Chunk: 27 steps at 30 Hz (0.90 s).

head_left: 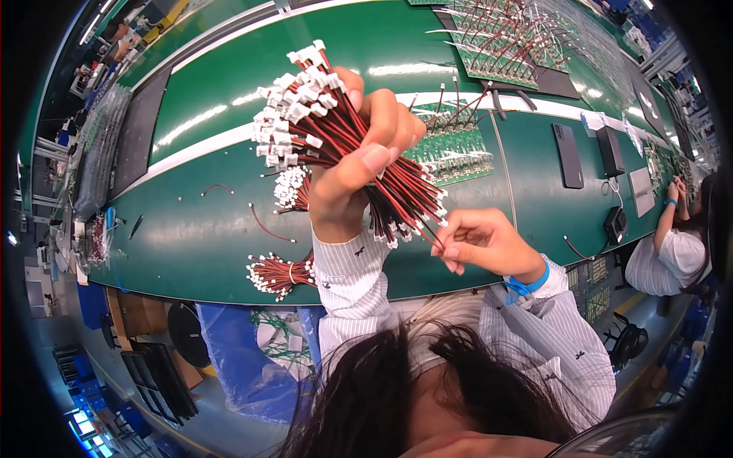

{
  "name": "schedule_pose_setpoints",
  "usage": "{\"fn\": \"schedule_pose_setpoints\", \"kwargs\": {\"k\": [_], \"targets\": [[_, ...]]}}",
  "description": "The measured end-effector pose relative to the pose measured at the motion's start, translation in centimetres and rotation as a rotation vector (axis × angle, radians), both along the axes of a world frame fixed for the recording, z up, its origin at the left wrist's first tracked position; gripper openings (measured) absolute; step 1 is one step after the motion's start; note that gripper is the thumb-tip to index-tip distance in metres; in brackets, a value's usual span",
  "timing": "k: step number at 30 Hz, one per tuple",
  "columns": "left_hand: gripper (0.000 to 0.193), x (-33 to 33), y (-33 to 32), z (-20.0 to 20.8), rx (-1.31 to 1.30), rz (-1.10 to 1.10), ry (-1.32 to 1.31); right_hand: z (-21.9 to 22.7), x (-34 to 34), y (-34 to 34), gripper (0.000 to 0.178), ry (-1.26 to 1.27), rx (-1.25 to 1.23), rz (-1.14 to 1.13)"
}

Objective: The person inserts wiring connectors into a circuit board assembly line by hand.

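Observation:
My left hand (pixel 365 156) is raised over the bench, its fingers wrapped round a thick bundle of red and black connector wires (pixel 334 126). White plugs fan out at the bundle's upper left end; smaller tips spread at the lower right. There, the thumb and fingers of my right hand (pixel 489 243) pinch the end of a single wire, which appears to be still among the others. Behind my left forearm a second wire bundle (pixel 292 191) lies partly hidden. Another bundle (pixel 281 275), tied round its middle, rests by the near edge.
A green circuit board (pixel 456 149) with wires lies beyond my hands. More wired boards (pixel 508 46) sit farther back. A dark phone (pixel 567 156) and a black box (pixel 610 151) are to the right, near another person (pixel 672 256). Loose wires (pixel 267 225) lie left; a blue-lined bin (pixel 237 359) stands below.

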<state>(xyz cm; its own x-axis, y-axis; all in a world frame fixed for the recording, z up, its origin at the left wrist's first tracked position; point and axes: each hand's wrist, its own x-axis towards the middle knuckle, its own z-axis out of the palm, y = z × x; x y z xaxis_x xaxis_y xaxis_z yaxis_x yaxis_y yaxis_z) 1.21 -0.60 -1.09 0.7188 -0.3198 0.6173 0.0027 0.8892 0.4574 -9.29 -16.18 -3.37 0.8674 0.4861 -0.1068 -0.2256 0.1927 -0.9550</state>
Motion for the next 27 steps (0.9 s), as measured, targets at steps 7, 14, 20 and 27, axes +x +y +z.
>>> {"fn": "schedule_pose_setpoints", "kwargs": {"k": [7, 14, 20, 27], "targets": [[0.044, -0.1, -0.1, 0.2, 0.019, 0.044, 0.041, -0.5, 0.5, -0.3, 0.011, -0.013, 0.243, 0.002], [0.053, 0.6, 0.0, -0.5, 0.042, 0.004, 0.099, 2.0, 2.6, -0.2, 0.016, -0.053, 0.738, 0.135], [0.041, 0.8, -0.7, -0.3, 0.078, -0.045, 0.112, 4.3, 4.0, -3.0, 0.011, -0.447, 1.077, 0.245], [0.022, 2.0, 0.6, -1.3, 0.163, 0.142, 0.230, 0.1, 3.9, -1.7, 0.008, -0.525, 0.046, -0.446]]}}
